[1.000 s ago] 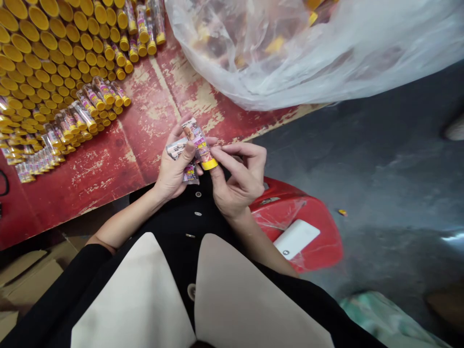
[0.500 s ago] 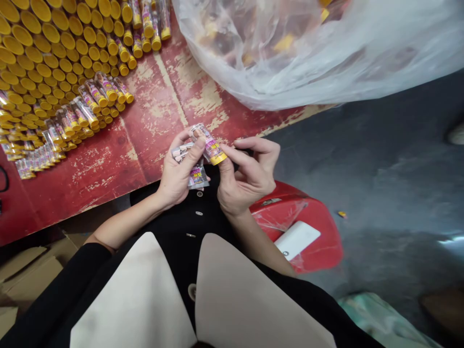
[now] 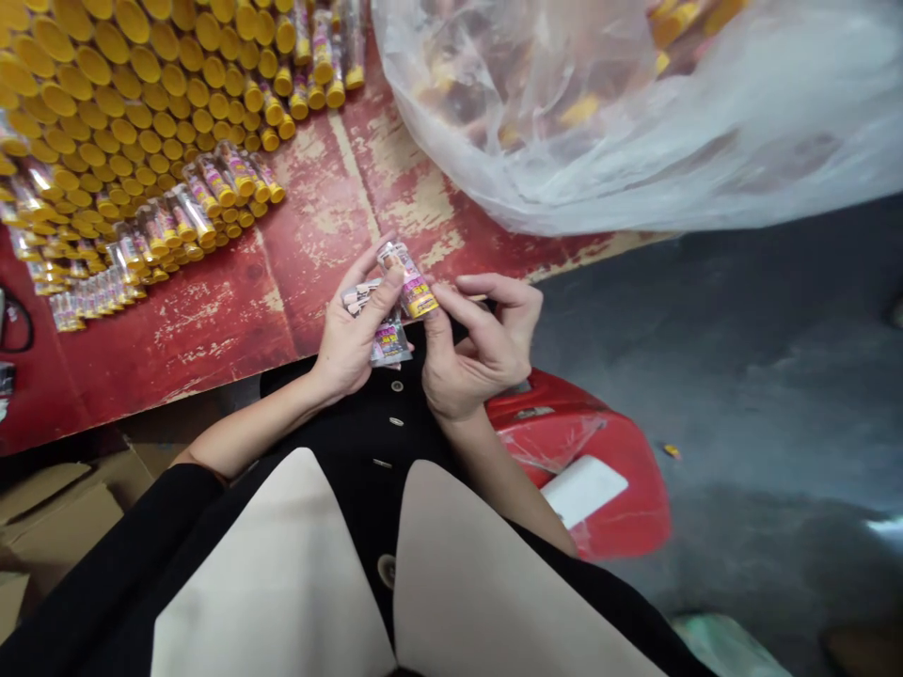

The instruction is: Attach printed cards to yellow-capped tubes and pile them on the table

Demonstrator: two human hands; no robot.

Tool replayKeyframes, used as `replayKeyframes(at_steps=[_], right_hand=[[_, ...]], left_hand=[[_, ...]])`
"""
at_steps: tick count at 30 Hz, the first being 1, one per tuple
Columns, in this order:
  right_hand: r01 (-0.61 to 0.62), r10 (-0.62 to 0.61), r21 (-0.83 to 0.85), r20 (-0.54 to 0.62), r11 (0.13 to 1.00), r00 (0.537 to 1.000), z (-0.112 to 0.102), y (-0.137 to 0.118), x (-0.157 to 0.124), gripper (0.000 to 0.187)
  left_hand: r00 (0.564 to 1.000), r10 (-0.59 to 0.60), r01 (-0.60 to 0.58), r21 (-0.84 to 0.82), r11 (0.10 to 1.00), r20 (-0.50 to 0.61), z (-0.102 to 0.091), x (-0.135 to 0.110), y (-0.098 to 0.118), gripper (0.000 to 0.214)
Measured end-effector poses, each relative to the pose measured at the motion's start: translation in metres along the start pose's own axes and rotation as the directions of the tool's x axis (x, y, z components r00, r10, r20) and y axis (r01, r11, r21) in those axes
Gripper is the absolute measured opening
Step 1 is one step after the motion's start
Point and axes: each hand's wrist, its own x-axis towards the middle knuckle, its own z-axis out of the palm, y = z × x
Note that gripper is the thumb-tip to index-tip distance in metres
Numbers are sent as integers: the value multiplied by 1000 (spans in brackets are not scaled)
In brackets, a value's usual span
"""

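A small clear printed tube [image 3: 415, 287] with a yellow end is held between my two hands, tilted, its yellow end toward my right hand. My left hand [image 3: 345, 338] is closed round the tube's upper part, thumb across it. Tucked in the same hand are small flat printed packets [image 3: 390, 344], partly hidden by the thumb. The thumb and index finger of my right hand [image 3: 483, 348] pinch at the tube's yellow end, while its other fingers are curled and raised. Both hands are above my lap at the edge of the red table [image 3: 204, 324].
Many similar yellow-ended tubes [image 3: 134, 122] are stacked at the back left of the table. A large translucent plastic bag [image 3: 599, 179] of yellow-and-pink items bulges over the back right. A red stool [image 3: 635, 489] with a white phone-like slab [image 3: 585, 489] stands right; cardboard [image 3: 63, 527] lies lower left.
The view has shifted slightly, so the table and stacked tubes sit further right. The yellow end of the tube is turned a little; both hands keep nearly the same grip.
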Motion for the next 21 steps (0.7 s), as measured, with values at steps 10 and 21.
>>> replayKeyframes(at_steps=[10,21], right_hand=[[185,-286,337,282,923,916,170,-34,21,16],[346,-377,149,382,926,844,151,-30,32,28]], left_hand=[[900,41,-210,-350,913,-434,-109,-11,42,17],[875,41,-227,-335,914,-482,-150,-14,64,14]])
